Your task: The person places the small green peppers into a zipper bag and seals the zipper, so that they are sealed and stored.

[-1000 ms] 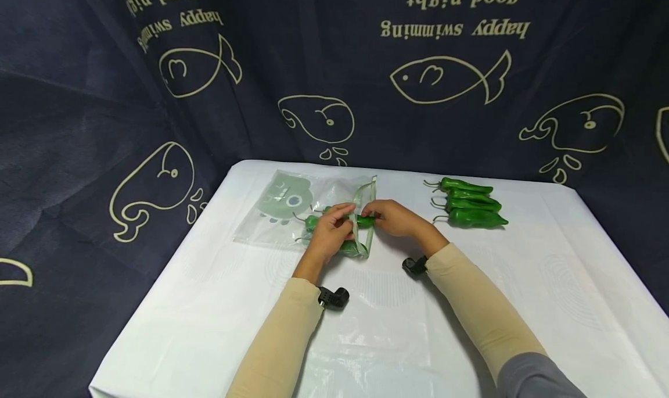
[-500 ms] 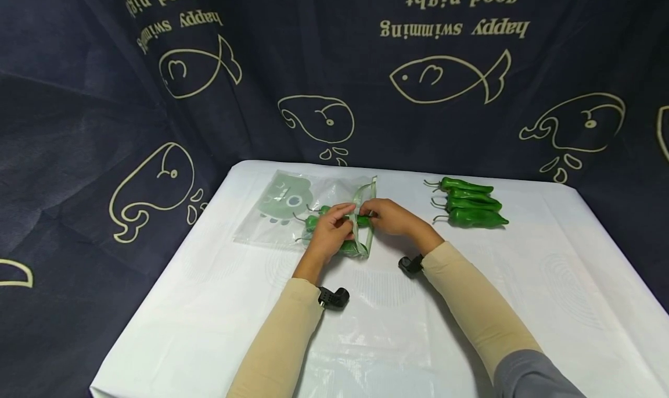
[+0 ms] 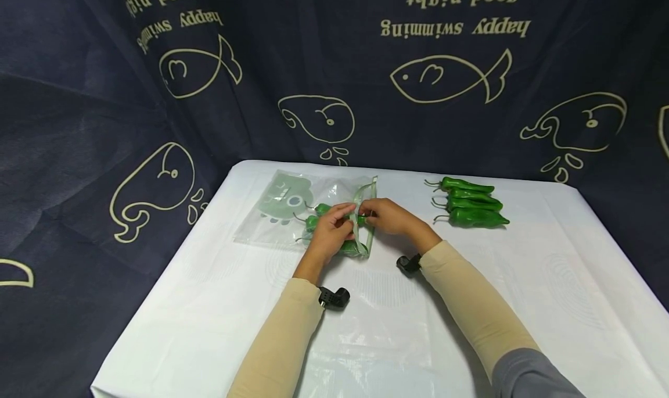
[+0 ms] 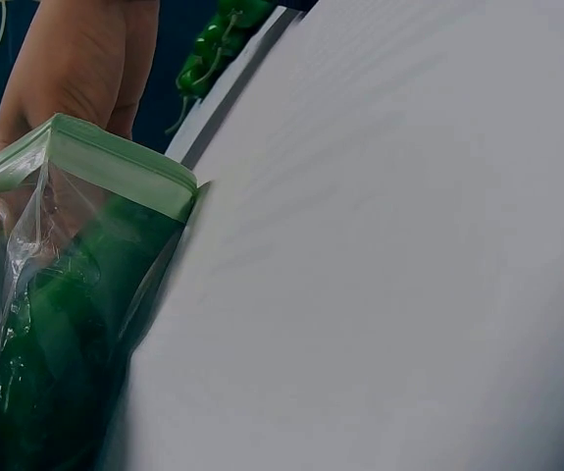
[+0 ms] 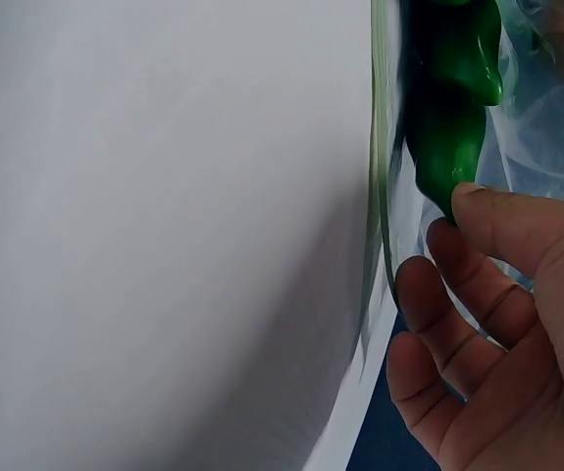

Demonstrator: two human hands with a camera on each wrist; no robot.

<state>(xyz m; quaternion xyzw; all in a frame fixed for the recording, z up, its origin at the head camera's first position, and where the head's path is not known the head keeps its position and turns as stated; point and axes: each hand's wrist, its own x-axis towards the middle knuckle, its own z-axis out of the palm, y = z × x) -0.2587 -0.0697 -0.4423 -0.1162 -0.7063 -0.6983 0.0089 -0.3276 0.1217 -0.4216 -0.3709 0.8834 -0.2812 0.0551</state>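
Note:
A clear zip bag (image 3: 284,197) with a green print lies on the table, its mouth towards the right. My left hand (image 3: 329,232) holds the bag near its mouth; the left wrist view shows its pale green zip strip (image 4: 115,167) standing apart. My right hand (image 3: 389,217) is at the mouth. There its thumb and finger pinch the tip of a green pepper (image 5: 450,147), most of which is inside the bag. Other green peppers (image 3: 311,222) lie in the bag, partly hidden under my left hand.
Several green peppers (image 3: 475,217) lie in a stack to the right, stems pointing left. A white cloth covers the table (image 3: 209,328). A dark printed curtain (image 3: 366,67) hangs behind and at the left.
My right hand has shifted a little left, and the pepper in its fingers has slid deeper into the bag. The left hand has stayed in place.

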